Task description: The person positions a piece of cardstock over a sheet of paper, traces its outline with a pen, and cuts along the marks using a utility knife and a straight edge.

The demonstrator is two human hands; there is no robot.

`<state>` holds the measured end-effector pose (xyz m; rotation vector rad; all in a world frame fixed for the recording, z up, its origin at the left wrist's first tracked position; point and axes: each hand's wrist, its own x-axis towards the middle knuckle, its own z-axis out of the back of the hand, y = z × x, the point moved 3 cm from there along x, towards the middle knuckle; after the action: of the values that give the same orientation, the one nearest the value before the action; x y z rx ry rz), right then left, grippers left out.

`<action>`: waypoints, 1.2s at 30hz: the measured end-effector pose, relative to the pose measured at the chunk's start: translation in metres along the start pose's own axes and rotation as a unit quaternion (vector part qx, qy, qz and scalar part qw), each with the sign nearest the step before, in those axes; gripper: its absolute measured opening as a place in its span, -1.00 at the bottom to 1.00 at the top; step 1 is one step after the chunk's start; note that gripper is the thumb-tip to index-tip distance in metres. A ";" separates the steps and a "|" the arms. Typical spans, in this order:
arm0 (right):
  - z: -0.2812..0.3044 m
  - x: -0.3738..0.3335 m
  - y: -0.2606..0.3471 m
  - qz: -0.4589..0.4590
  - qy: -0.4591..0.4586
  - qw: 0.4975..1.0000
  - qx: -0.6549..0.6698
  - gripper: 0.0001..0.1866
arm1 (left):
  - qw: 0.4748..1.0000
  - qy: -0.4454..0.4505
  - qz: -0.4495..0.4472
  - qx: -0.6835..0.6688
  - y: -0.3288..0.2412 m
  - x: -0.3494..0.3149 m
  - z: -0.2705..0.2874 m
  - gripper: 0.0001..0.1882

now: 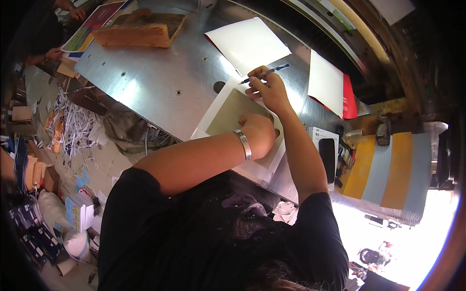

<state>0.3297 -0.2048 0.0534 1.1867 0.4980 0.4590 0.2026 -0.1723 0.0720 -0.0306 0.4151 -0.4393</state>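
My right hand (pixel 270 91) pinches a blue-and-clear pen (pixel 272 71), its tip pointing down and left above the far corner of a white sheet (pixel 215 109). Whether the tip touches the paper I cannot tell. On that sheet lies a greyish-green rectangular panel (pixel 228 114), and I cannot tell if it is separate or printed. My left hand (pixel 259 130), below a silver bracelet (pixel 244 144), rests over the panel with its fingers apart, holding nothing. My left forearm crosses over the sheet's near part and hides some of it.
White sheets (pixel 247 43) lie farther back on the metal table (pixel 160 72). A white sheet over a red one (pixel 349 97) lies right. A black phone (pixel 327 157) rests on a white box. A wooden block (pixel 131 35) and another person's hands are far left. Paper shreds (pixel 73 121) cover the floor.
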 end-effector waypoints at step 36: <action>-0.092 -0.019 0.058 0.036 0.337 0.908 -0.244 -0.80 | 0.991 0.131 -0.024 -0.034 -0.017 0.006 -0.005 -0.48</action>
<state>0.2562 -0.1286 0.0838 0.5361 0.8718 1.0075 0.1984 -0.1903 0.0671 -0.0492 0.6887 -0.4785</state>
